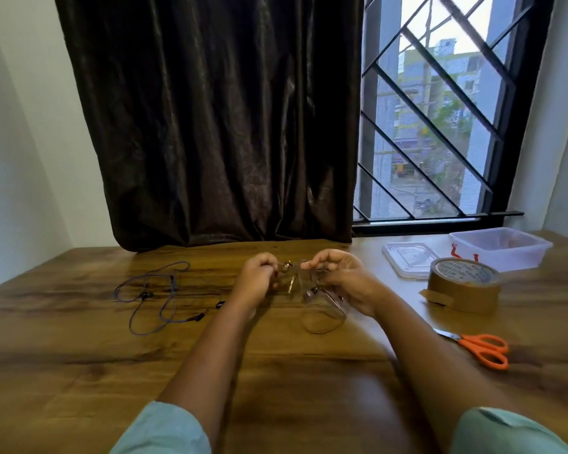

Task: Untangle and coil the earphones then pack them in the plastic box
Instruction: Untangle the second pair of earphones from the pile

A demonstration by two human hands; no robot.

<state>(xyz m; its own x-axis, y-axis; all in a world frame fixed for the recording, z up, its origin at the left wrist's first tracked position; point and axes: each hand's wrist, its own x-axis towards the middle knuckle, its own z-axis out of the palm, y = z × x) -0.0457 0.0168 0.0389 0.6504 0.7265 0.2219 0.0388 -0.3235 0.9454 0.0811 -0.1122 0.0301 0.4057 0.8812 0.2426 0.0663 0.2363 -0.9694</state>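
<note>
Earphones [288,267] are pinched between left hand [258,280] and right hand [340,279]; the box [505,254] is seen far right, nearer the latter.

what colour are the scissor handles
Orange. The scissor handles show best in the head view.

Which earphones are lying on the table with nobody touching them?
The dark blue earphones on the left, lying loose on the table. The pale earphones in the middle are being held.
</note>
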